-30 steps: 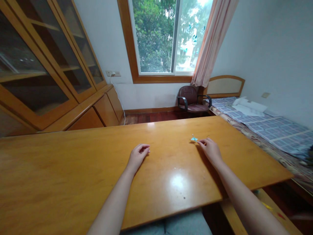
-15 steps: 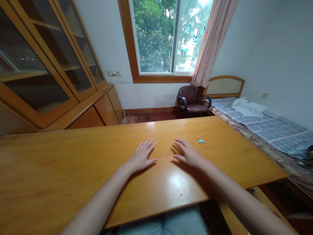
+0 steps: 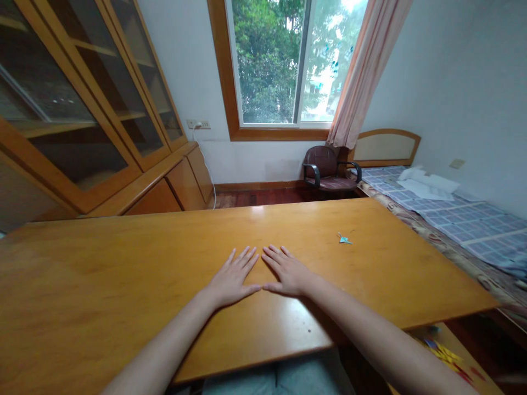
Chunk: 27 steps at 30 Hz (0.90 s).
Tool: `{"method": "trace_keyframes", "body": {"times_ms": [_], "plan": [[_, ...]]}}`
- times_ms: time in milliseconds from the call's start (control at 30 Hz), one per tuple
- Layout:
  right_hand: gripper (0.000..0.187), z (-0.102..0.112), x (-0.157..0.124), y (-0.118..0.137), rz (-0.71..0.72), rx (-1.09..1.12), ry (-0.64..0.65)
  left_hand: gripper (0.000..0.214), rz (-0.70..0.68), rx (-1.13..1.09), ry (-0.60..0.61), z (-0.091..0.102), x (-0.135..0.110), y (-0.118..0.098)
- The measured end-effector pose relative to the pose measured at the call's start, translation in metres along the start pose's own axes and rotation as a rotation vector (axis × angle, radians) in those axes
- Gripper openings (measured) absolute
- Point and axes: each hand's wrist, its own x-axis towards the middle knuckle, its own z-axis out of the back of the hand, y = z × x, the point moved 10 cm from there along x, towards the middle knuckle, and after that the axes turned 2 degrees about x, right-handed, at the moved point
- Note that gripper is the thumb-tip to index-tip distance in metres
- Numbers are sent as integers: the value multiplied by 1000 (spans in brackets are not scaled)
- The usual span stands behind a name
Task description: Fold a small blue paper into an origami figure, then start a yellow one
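Both of my hands lie flat, palms down, on the wooden table [image 3: 102, 274]. My left hand [image 3: 233, 277] and my right hand [image 3: 286, 271] rest side by side with fingers stretched out, and the thumb tips meet between them. Neither holds anything. A small light-blue folded paper figure [image 3: 344, 239] sits alone on the tabletop, well to the right of my right hand and apart from it.
Glass-door wooden cabinets [image 3: 82, 109] line the left wall. Beyond the table's far edge stand a dark red armchair [image 3: 327, 170], a window with a pink curtain [image 3: 362, 71], and a bed [image 3: 461, 219] along the right. Colourful paper scraps [image 3: 442, 354] lie below the table's right corner.
My right hand let go of the paper figure and moved left to the table's middle. My left hand opened from a loose curl. Both now lie flat together.
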Motion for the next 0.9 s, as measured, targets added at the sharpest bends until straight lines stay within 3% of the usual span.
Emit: {"method": "trace_keyframes", "body": {"times_ms": [900], "plan": [[87, -1, 0, 1, -9, -13, -7, 85, 1, 9, 2, 1, 0, -2]]}}
